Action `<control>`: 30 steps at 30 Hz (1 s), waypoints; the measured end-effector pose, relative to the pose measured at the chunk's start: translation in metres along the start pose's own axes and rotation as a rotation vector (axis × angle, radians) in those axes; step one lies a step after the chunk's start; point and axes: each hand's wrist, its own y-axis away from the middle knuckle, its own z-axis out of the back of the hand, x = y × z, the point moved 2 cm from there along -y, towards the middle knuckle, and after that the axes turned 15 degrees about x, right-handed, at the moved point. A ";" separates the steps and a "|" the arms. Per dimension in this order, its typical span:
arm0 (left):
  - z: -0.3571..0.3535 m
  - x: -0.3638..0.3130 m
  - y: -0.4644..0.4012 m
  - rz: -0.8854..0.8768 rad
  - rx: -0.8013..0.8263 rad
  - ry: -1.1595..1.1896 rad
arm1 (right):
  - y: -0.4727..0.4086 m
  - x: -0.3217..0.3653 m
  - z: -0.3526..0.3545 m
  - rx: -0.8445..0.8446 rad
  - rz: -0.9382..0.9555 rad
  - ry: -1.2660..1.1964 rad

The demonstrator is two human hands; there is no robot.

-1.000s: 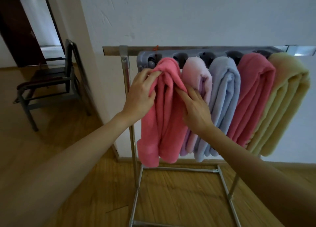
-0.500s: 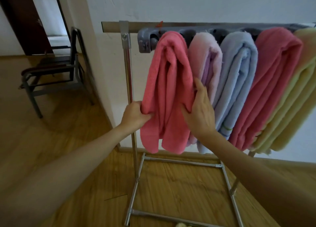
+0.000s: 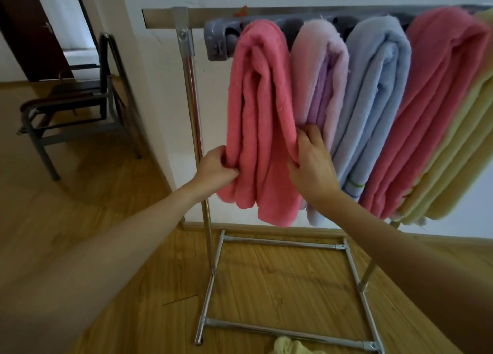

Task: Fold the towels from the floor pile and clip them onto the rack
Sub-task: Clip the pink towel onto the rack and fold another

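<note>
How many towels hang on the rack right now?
5, left to right: coral towel held by both hands, lilac towel, blue towel, second coral towel, yellow towel. More may hang beyond the frame.

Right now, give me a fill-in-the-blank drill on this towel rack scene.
1. Both hands grip the leftmost ____ towel.
2. The rack holds ____ hanging towels.
3. Between the lilac towel and the second pink one hangs a ____ towel.
4. By the wall stands a dark ____.

Missing: pink; five; blue; chair
</note>
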 end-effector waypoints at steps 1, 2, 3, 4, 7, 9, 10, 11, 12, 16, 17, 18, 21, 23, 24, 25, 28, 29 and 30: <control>-0.007 -0.003 0.003 -0.016 0.043 0.060 | 0.001 -0.001 0.001 0.015 0.007 -0.001; -0.014 -0.007 0.006 -0.044 0.067 0.113 | 0.001 -0.001 0.003 0.026 0.012 0.003; -0.021 -0.011 0.010 -0.079 0.070 0.154 | 0.003 -0.002 0.004 0.031 0.015 0.011; -0.028 -0.014 0.012 -0.105 0.050 0.166 | 0.004 -0.003 0.005 0.034 0.011 0.023; -0.041 -0.017 0.016 -0.113 -0.083 0.089 | 0.010 -0.006 0.008 0.035 -0.013 0.070; -0.045 -0.018 0.014 -0.103 -0.152 0.036 | 0.014 -0.007 0.008 0.055 -0.013 0.096; -0.046 -0.018 0.013 -0.099 -0.178 0.020 | 0.016 -0.007 0.007 0.064 -0.009 0.099; -0.045 -0.017 0.013 -0.096 -0.207 0.008 | 0.017 -0.006 0.007 0.070 -0.002 0.096; -0.044 -0.015 0.012 -0.095 -0.239 -0.008 | 0.019 -0.005 0.008 0.070 0.004 0.092; -0.027 0.003 0.012 -0.083 -0.330 -0.122 | 0.032 0.005 0.005 0.078 -0.012 0.018; -0.021 0.008 0.013 -0.070 -0.362 -0.141 | 0.035 0.009 0.002 0.104 -0.026 -0.016; -0.013 0.011 0.014 -0.055 -0.396 -0.151 | 0.039 0.014 -0.001 0.139 -0.036 -0.046; 0.006 0.016 0.019 -0.032 -0.470 -0.211 | 0.042 0.029 -0.013 0.219 -0.025 -0.115; 0.015 0.016 0.022 -0.032 -0.478 -0.262 | 0.040 0.039 -0.021 0.242 -0.015 -0.171; 0.017 0.017 0.024 -0.032 -0.473 -0.277 | 0.038 0.042 -0.025 0.254 -0.020 -0.196; 0.019 0.017 0.025 -0.037 -0.464 -0.293 | 0.035 0.044 -0.029 0.267 -0.032 -0.208; 0.021 0.019 0.027 -0.068 -0.445 -0.347 | 0.024 0.045 -0.044 0.293 -0.066 -0.168; 0.020 0.019 0.028 -0.074 -0.435 -0.358 | 0.020 0.043 -0.049 0.294 -0.076 -0.145; 0.018 0.020 0.029 -0.079 -0.421 -0.361 | 0.016 0.041 -0.052 0.295 -0.082 -0.119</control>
